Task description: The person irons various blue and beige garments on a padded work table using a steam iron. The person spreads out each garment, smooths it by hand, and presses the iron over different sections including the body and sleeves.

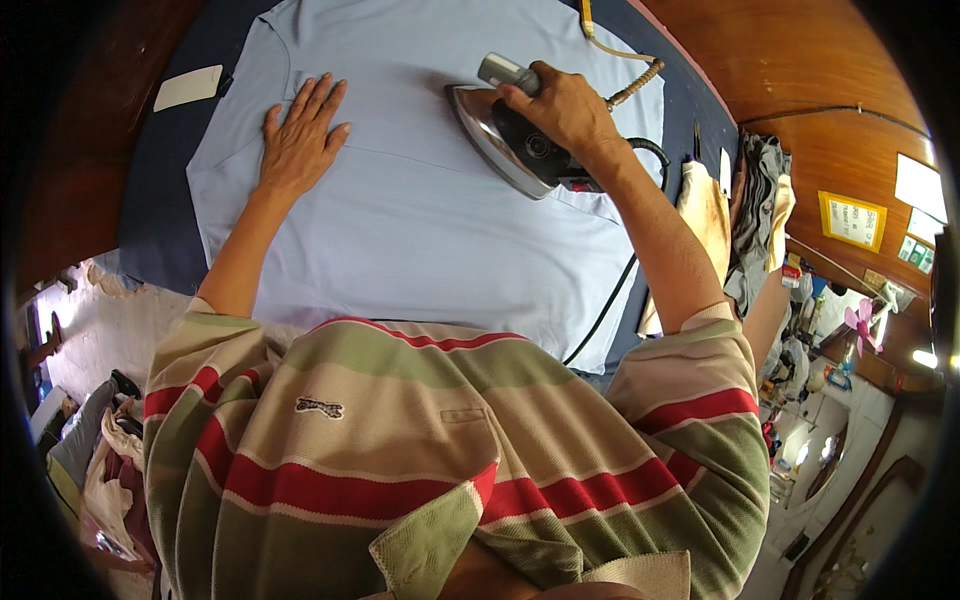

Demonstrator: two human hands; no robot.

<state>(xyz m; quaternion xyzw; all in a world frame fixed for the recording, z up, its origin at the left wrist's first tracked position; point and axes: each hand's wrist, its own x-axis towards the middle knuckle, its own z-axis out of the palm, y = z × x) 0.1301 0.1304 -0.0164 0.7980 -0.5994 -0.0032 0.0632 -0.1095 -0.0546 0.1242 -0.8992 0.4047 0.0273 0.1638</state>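
Observation:
A light blue garment [400, 230] lies spread over a dark blue padded surface [160, 200]. My left hand [302, 140] rests flat on the cloth at the left, its fingers stretched out. At the right, my right hand [570, 112] is wrapped round the handle of a clothes iron [515, 150] with a black body and a shiny metal soleplate. The iron sits on the garment, its tip toward the upper left. Soft wrinkles show in the cloth around and below it.
A black cord [610, 300] runs from the iron down across the garment. A coiled brown cable [636, 84] lies beyond my right hand. A white card [188, 88] is at the far left. Clothes [755, 210] hang at the right edge, beside a wooden wall [800, 60].

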